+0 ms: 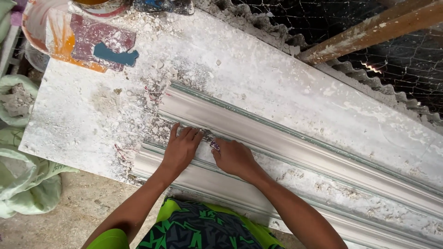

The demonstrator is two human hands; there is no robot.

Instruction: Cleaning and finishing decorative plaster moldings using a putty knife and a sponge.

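A long white worktable [286,87], crusted with dried plaster, is filling most of the view, and it is being used as the bed for two long plaster mouldings. The upper moulding [295,143] is lying across the table from the middle toward the lower right, and the lower moulding [217,184] is lying beside it along the near edge. Pale green sacks [27,184] are being kept on the ground at the left, and a rusty pipe [369,30] is leaning over wire mesh at the upper right. A plastic bucket [44,23] stained orange is standing at the top left corner. The left hand [181,148] is being pressed flat, fingers spread and released, on the strip between the two mouldings. The right hand [234,157] is lying just beside it, loosely curled, and a small dark piece [215,145] is being pinched at its fingertips; what it is cannot be told.
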